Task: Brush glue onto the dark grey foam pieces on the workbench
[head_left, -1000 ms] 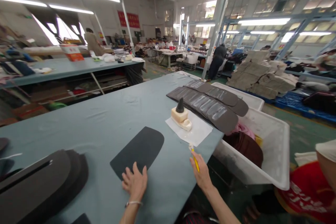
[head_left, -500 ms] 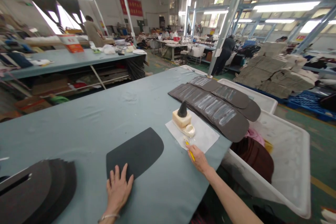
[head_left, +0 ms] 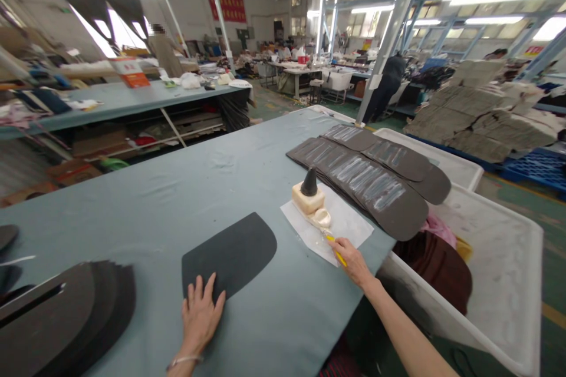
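Observation:
My left hand (head_left: 201, 312) lies flat, fingers spread, on the near left corner of a dark grey panel (head_left: 234, 253) with one rounded end. In my right hand (head_left: 354, 262) is a yellow-handled brush (head_left: 336, 252), its tip pointing at a small cream-coloured dish (head_left: 322, 217). Whether the tip touches the dish is hard to see. Behind the dish stands a cream block-shaped container (head_left: 308, 199) topped by a black cone (head_left: 309, 181). Both rest on a white sheet (head_left: 356, 230) on the blue-green table (head_left: 154, 235).
Overlapping dark panels (head_left: 380, 194) with whitish streaks lie at the right edge. A stack of dark panels (head_left: 79, 318) sits at near left. Beside the table, a white bin (head_left: 508, 283) holds brown and pink material. A metal post (head_left: 389, 41) rises behind; people stand farther back.
My right hand and the brush have moved right and slightly down, with the tip now beside the dish. My left hand stays on the panel. The camera view has shifted slightly.

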